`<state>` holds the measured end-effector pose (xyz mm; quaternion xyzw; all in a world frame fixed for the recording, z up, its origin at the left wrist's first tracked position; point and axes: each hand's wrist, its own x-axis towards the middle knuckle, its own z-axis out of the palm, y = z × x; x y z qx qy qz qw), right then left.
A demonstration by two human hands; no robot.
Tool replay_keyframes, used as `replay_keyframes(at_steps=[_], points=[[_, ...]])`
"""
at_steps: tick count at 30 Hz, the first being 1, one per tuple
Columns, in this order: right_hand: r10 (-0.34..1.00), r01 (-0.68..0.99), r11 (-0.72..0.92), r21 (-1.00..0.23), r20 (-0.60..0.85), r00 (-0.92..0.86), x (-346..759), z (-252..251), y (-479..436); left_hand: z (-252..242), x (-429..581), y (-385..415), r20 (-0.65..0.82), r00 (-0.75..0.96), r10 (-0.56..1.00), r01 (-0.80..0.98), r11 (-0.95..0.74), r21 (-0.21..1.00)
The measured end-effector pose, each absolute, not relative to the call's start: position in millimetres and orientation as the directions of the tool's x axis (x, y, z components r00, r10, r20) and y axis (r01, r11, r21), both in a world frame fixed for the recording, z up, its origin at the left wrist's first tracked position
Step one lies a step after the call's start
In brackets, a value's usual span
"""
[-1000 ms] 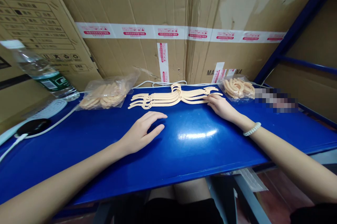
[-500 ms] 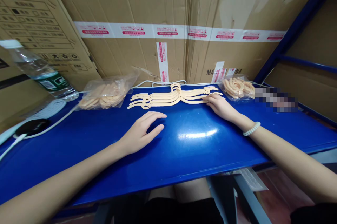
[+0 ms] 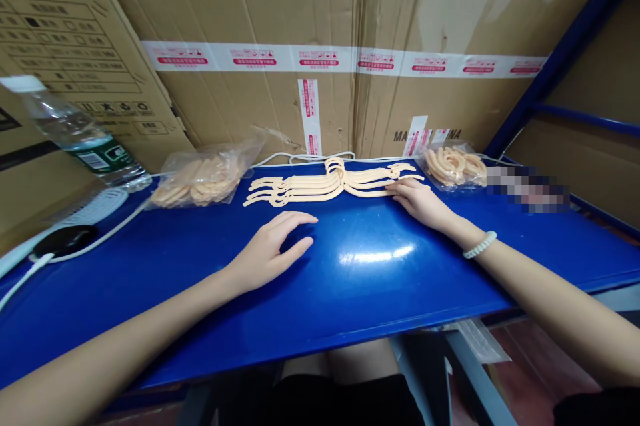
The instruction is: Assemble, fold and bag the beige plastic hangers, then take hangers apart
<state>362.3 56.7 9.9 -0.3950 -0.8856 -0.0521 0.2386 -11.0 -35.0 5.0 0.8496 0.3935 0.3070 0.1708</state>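
Several cream plastic clothes hangers point(image 3: 315, 198) lie overlapped in a neat stack on the blue tabletop point(image 3: 320, 299), their hooks point(image 3: 334, 166) gathered at the middle and pointing away from me. My right hand point(image 3: 417, 201) is at the right arm of the nearest hanger, fingers closed around that arm; part of it is hidden under them. Over the table in front of the stack's left half, my left hand point(image 3: 273, 249) is open and holds nothing, thumb and fingers apart. It does not touch the hangers.
Clear bags of cream curved pieces lie at left point(image 3: 200, 179) and right point(image 3: 455, 166). Further left are a water bottle point(image 3: 93, 146), a black round device point(image 3: 65, 241) and a white cable point(image 3: 115, 233). Cardboard boxes point(image 3: 250, 6) wall off the back; a blue frame post point(image 3: 555, 46) rises at right.
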Motion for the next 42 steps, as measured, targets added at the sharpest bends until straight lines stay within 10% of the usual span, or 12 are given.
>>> replay_keyframes(at_steps=[26, 42], points=[[0.712, 0.72, 0.659, -0.215, 0.487, -0.506, 361, 15, 53, 8, -6, -35, 0.373, 0.471, 0.799, 0.501, -0.591, 0.632], [0.681, 0.674, 0.691, -0.26, 0.547, -0.487, 361, 34, 42, 5, -10, -26, 0.231, 0.295, 0.927, 0.274, -0.313, 0.909]])
